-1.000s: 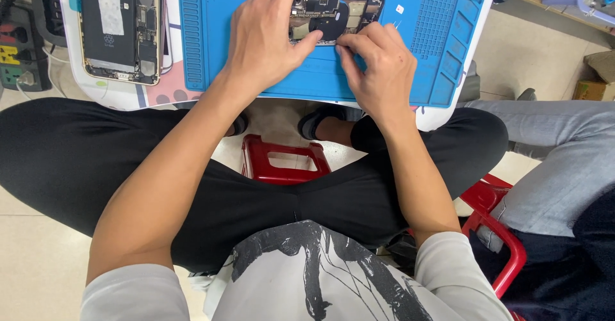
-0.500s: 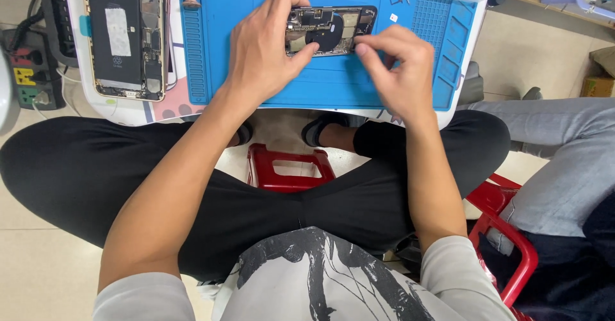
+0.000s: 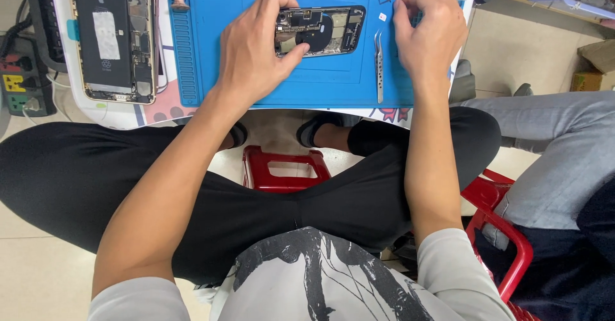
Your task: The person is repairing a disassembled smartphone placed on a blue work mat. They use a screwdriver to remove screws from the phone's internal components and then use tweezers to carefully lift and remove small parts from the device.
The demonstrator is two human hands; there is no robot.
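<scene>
Disassembly in hand: left hand (image 3: pixel 253 52) grips the opened black phone chassis with exposed boards (image 3: pixel 320 31) at the middle of the blue silicone mat (image 3: pixel 218 71). Right hand (image 3: pixel 428 29), fingers curled, hovers near the mat's far right corner; grip cannot be told. Steel tweezers (image 3: pixel 378 65) lie beside it. The next move likely calls for a fine pinch.

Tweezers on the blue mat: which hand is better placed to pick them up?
Right, probably. The tweezers lie just beside the right hand, which looks free, fingers curled near the mat's top edge. The left hand is busy holding the opened phone steady and sits farther away.
</scene>
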